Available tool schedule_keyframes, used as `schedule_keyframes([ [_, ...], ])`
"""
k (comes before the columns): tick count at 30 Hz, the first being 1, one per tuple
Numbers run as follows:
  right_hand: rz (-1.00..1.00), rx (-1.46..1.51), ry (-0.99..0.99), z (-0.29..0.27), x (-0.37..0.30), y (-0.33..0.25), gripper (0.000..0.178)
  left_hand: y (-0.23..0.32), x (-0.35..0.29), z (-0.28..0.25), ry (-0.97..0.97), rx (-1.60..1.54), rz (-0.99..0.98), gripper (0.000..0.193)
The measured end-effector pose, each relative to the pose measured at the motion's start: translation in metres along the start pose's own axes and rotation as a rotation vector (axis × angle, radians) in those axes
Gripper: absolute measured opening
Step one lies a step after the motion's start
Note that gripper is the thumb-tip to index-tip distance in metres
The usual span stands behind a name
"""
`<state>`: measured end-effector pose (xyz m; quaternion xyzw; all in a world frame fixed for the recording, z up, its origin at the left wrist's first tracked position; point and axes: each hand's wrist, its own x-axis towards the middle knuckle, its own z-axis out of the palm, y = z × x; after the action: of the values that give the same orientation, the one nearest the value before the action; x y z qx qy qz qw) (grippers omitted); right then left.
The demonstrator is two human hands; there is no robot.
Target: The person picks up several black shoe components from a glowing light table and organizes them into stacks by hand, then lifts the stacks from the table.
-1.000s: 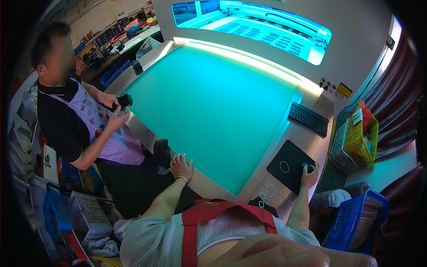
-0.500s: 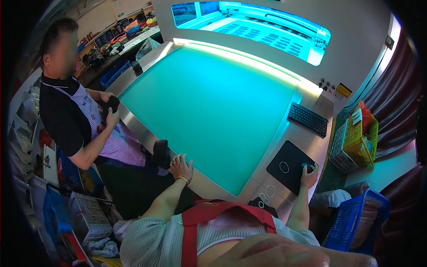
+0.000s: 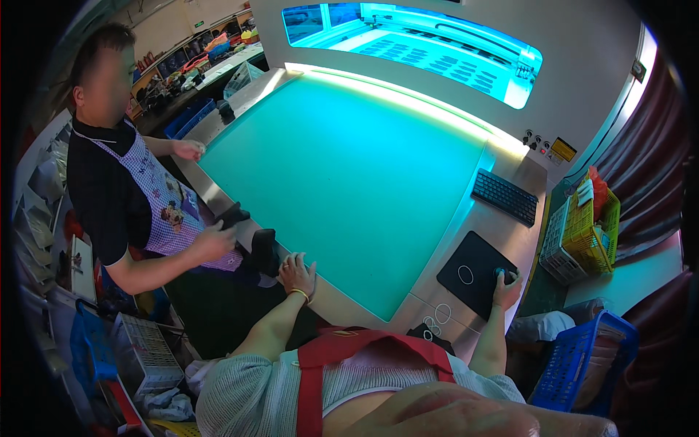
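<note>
A: Where do the wearer's hands sit around the big teal work surface [image 3: 349, 175]?

B: The left hand [image 3: 297, 272] lies on the metal rim at the near edge of the teal surface, fingers spread and relaxed, gripping nothing. A yellow band circles that wrist. Just left of it, a black block-shaped object [image 3: 263, 251] stands on the same rim, close to the fingertips but apart from them.

A: And the right one?

B: The right hand [image 3: 505, 284] is off the near right corner of the teal surface, curled over a dark computer mouse [image 3: 501, 274]. The mouse sits on a black mouse pad [image 3: 476, 265] with a white ring printed on it. How tightly the fingers close around the mouse cannot be told; they drape over its top.

A: Anything else beside that surface?

B: A black keyboard [image 3: 505, 197] lies beyond the pad, along the right edge of the teal surface. Further right stand a yellow basket [image 3: 593, 226] and, nearer the wearer, a blue crate [image 3: 582, 357].

A: Who is on the far side?

B: Another person in a checked apron [image 3: 167, 207] stands at the left edge of the teal surface, one hand holding a small black device [image 3: 233, 215] over the rim, the other reaching toward the far left corner.
</note>
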<state>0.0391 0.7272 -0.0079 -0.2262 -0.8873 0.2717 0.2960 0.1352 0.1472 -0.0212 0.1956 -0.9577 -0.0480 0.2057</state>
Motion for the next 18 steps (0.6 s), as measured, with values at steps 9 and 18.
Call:
schedule_keyframes([
  [9, 0.024, -0.006, -0.001, 0.0027, 0.0005, 0.0035, 0.06, 0.0012, 0.0004, -0.0027, -0.01, 0.012, 0.002, 0.046],
  [18, 0.015, 0.022, 0.01, 0.0044, 0.0008, 0.0059, 0.06, -0.001, -0.0002, -0.0001, -0.019, 0.025, -0.002, 0.047],
])
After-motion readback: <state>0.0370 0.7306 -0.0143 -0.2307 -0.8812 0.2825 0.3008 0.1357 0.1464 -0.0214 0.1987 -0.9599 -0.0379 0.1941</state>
